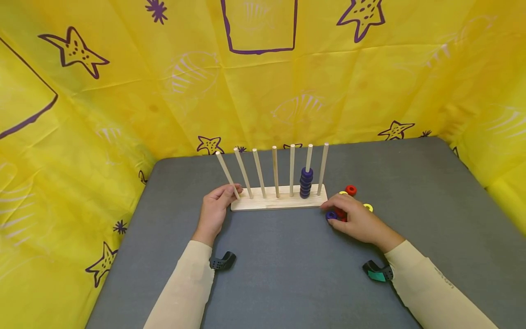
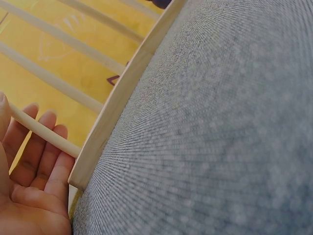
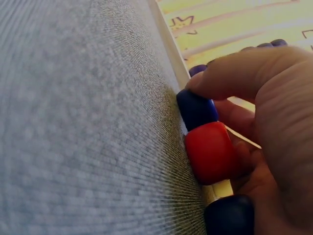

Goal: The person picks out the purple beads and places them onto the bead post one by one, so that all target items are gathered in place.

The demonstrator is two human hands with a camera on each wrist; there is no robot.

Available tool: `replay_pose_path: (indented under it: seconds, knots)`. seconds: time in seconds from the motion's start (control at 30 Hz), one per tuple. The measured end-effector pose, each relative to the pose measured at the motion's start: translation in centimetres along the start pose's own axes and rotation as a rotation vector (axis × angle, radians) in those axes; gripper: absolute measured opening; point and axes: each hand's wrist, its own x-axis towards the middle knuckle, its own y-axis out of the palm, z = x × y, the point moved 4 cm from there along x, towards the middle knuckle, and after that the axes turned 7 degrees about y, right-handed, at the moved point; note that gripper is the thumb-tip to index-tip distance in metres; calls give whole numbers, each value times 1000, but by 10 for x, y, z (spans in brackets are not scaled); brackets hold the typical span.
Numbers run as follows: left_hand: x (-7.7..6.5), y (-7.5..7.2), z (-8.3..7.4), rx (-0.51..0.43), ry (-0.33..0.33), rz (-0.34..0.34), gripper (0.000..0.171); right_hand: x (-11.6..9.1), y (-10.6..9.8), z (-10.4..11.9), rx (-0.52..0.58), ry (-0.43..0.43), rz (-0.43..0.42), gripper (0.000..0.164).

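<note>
A wooden rack [image 1: 267, 204] stands on the grey table, several upright pegs rising from its flat base. My left hand [image 1: 216, 205] is at its left end, the leftmost peg [image 2: 46, 132] between thumb and fingers. A stack of dark blue rings [image 1: 306, 183] sits on the peg second from the right. Just off the rack's right end, my right hand [image 1: 357, 220] pinches a blue ring [image 3: 197, 108] between thumb and index finger, close over the table. Right beside that ring, a red ring [image 3: 211, 152] lies under the curve of the hand, which partly hides it.
Beyond my right hand lie another red ring [image 1: 351, 190] and a yellow ring [image 1: 368, 207]. A dark ring [image 3: 230, 215] shows low in the right wrist view. Yellow patterned cloth [image 1: 246, 91] hangs behind the table and along its sides.
</note>
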Motion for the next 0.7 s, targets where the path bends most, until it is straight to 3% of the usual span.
replay_pose_path:
  seconds: [0.43,0.7]
  knots:
    - [0,-1,0,11,-9,-6,36,1,1,-1,-19,-12,-7,35]
    - [0,0,-1,5,-7,-2,36,0,1,-1,7,-73,-67,32]
